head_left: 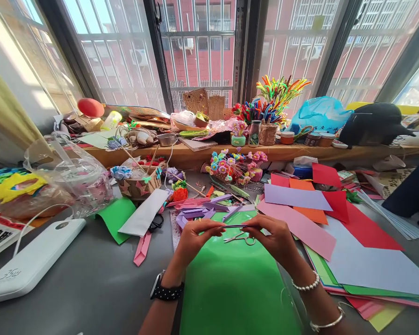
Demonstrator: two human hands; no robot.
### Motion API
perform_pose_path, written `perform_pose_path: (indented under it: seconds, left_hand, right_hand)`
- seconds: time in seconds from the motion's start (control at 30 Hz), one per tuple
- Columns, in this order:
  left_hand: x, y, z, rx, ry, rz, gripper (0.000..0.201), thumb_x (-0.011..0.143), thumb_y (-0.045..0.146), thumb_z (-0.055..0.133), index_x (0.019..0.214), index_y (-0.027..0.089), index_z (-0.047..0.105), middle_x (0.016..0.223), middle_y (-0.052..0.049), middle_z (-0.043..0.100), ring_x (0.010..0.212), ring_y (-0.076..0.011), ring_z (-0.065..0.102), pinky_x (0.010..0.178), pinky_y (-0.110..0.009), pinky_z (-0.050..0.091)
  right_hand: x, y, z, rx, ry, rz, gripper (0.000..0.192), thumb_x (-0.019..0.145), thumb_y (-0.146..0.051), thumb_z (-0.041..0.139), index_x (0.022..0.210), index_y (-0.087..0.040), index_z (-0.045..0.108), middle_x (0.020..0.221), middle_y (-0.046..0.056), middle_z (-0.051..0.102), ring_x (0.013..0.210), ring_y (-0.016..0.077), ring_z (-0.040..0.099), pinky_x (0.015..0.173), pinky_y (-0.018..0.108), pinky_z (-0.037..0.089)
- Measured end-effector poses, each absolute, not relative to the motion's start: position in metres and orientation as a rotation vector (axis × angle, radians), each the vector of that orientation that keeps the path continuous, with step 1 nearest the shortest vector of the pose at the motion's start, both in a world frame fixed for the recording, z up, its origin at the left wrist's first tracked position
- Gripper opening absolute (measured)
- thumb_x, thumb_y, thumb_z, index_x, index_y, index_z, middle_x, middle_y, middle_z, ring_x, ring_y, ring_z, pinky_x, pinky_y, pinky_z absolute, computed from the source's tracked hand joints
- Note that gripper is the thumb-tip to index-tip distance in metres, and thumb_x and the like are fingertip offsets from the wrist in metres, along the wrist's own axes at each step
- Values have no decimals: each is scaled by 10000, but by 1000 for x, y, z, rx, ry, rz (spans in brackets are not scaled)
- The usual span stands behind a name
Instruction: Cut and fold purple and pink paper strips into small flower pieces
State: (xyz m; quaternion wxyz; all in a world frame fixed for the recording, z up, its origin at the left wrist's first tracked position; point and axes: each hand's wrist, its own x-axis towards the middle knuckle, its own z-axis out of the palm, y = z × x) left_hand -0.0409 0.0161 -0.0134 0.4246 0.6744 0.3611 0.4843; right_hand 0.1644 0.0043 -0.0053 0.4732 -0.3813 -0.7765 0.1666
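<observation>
A thin purple paper strip point(234, 226), seen nearly edge-on, is stretched level between my two hands. My left hand point(198, 238) pinches one end between thumb and fingers, and my right hand point(271, 236) pinches the other. Just below the strip, small metal scissors point(243, 239) lie on a glossy green mat point(230, 288). Beyond my fingers sits a pile of folded purple paper strips point(199, 211). A folded pink paper strip point(142, 249) rests on the grey table, left of my left hand.
Coloured paper sheets point(373, 260) are stacked at right. A white power bank point(35, 260) with a cable lies at left, near green paper point(118, 218) and a white folded sheet point(145, 213). Craft flowers point(226, 165) stand at the back, below a crowded window ledge point(195, 156).
</observation>
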Motion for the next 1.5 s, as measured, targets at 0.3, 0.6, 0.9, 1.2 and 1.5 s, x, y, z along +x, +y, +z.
perform_pose_path:
  seconds: [0.3, 0.6, 0.9, 1.2, 1.5]
  left_hand:
    - [-39, 15, -13, 1746, 1015, 1273, 148, 695, 254, 627, 775, 152, 699, 709, -53, 697, 619, -157, 645, 592, -241, 534]
    - [-35, 14, -17, 1783, 1137, 1292, 120, 690, 248, 632, 740, 156, 690, 646, -30, 691, 572, -141, 638, 566, -214, 518]
    - [-33, 13, -19, 1784, 1134, 1386, 190, 669, 259, 646, 806, 155, 565, 733, -19, 647, 700, -147, 628, 668, -254, 524]
    - [-34, 13, -19, 1971, 1123, 1410, 46, 715, 168, 591, 698, 166, 633, 700, -19, 671, 670, -136, 623, 648, -225, 499]
    - [-38, 15, -21, 2092, 1090, 1408, 83, 727, 133, 576, 684, 168, 637, 698, -16, 676, 681, -133, 625, 654, -216, 482]
  right_hand:
    - [162, 6, -6, -1013, -1800, 468, 183, 761, -323, 569, 696, -169, 644, 594, 34, 643, 526, 139, 571, 481, 232, 450]
    - [161, 13, -12, -1056, -1713, 734, 212, 733, -358, 579, 736, -152, 625, 660, 45, 636, 580, 149, 591, 522, 250, 499]
    - [162, 13, -13, -1044, -1690, 673, 205, 773, -346, 542, 733, -156, 607, 595, 25, 608, 522, 130, 571, 505, 237, 484]
    - [160, 11, -12, -1037, -1791, 566, 158, 775, -308, 553, 748, -167, 619, 674, 33, 633, 595, 142, 583, 555, 241, 478]
    - [155, 9, -11, -1090, -1835, 546, 104, 746, -253, 590, 692, -167, 612, 638, 19, 628, 575, 136, 563, 542, 236, 452]
